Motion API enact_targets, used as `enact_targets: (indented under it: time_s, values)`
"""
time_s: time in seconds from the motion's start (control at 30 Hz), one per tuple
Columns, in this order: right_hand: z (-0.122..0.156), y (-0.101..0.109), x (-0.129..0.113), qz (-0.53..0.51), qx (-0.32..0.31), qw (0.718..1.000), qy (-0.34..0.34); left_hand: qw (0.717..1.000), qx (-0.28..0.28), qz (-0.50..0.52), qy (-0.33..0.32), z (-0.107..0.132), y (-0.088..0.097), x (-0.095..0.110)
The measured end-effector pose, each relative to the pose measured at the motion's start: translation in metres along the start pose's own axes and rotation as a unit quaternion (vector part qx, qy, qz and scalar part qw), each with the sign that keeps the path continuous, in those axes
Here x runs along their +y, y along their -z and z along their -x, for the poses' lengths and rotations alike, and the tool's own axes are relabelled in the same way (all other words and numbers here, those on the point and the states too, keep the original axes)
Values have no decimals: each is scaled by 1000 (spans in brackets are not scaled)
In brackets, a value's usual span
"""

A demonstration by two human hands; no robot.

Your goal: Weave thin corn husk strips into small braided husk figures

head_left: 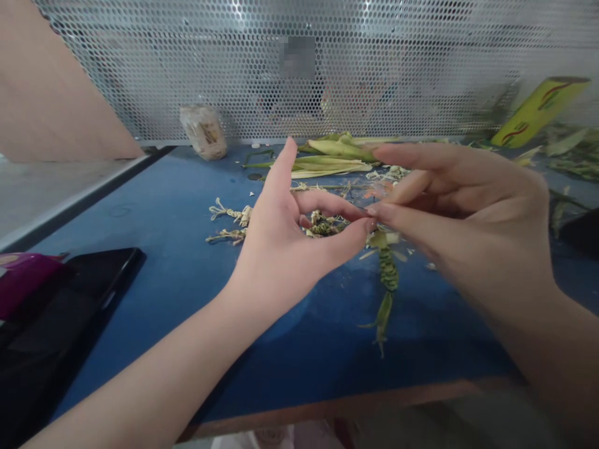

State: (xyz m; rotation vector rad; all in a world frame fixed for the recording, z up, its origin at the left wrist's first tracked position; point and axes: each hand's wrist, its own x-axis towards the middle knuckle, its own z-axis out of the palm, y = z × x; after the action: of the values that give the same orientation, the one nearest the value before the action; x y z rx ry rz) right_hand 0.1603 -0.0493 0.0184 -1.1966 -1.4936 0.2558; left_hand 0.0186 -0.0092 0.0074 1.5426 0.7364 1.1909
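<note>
My left hand is closed in a pinch, thumb and one finger meeting, while another finger points up. Against those fingertips, my right hand pinches too, with its upper finger stretched out to the left. What lies between the fingertips is too small to make out. Just below them is a green plaited leaf figure with a frayed, pointed lower end; whether it touches my fingers I cannot tell. Behind my left hand, partly hidden, lie another green plaited piece and pale knotted fibre pieces.
A perforated metal screen stands behind the blue table. Green husk leaves and scraps lie before it. A wrapped packet stands back left, a yellow tube back right. A black phone and magenta item are at left.
</note>
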Motion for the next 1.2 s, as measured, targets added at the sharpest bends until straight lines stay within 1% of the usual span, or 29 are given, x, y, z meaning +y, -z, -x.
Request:
enact_targets:
  time_s: [0.07, 0.2, 0.33, 0.53, 0.73, 0.97, 1.07, 1.13, 1.2]
  values:
    - [0, 0, 0, 0, -4, 1000, -1, 1000, -2, 5, 20, -1, -1, 0]
    - [1, 1, -2, -5, -11, 1000, -10, 1000, -3, 6, 29, -2, -1, 0]
    - [1, 1, -2, -12, -15, 999, -32, 998, 0, 18, 55, -2, -1, 0]
    - [0, -2, 2, -32, -18, 998, -46, 998, -7, 33, 53, -4, -1, -2]
    - [-1, -3, 6, -95, -50, 992, -62, 1000, 2, -11, 24, -5, 0, -3]
    - [-7, -2, 11, -148, -83, 983, -72, 999, -15, -14, 24, -6, 3, -2]
    - [-9, -4, 13, -146, -86, 983, -68, 999, -17, -29, 25, -6, 3, -3]
    - [-9, -7, 13, -139, -83, 985, -61, 998, -9, -57, 36, -7, 4, -4]
    - [-9, -12, 14, -127, -82, 987, -58, 996, 3, -78, 30, -8, 5, -7]
